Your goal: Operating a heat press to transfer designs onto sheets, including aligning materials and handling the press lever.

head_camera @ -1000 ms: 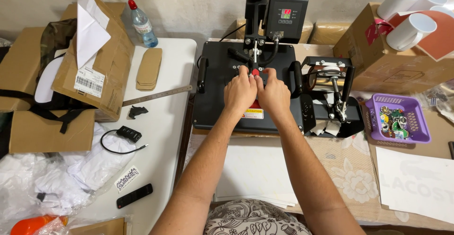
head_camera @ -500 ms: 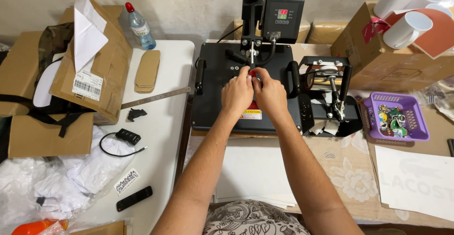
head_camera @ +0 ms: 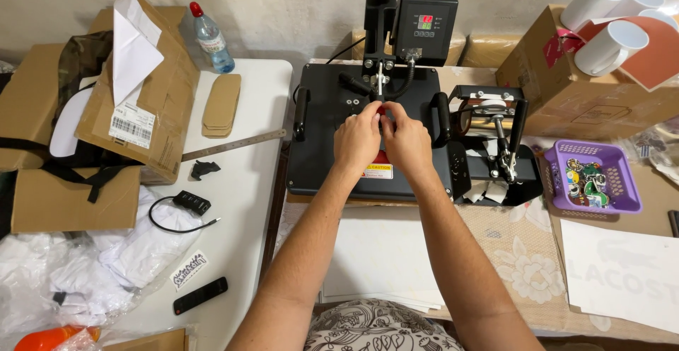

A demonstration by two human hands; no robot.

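A black heat press (head_camera: 325, 146) stands on the table ahead of me, its flat top plate closed and a control box (head_camera: 424, 22) behind. Both hands meet on top of the plate near its middle. My left hand (head_camera: 359, 137) and my right hand (head_camera: 406, 139) pinch a small red knob (head_camera: 382, 110) between their fingertips. Most of the knob is hidden by my fingers.
A mug press (head_camera: 495, 146) sits right of the heat press, beside a purple basket (head_camera: 593, 181) of small items. White mugs (head_camera: 608, 40) rest on a cardboard box (head_camera: 580, 96). On the left are cardboard boxes (head_camera: 163, 96), a water bottle (head_camera: 209, 38), a metal ruler (head_camera: 233, 144), cables and white plastic bags.
Both hands have slid a little farther up the press plate, toward the column, and the fingertips have closed around the red knob.
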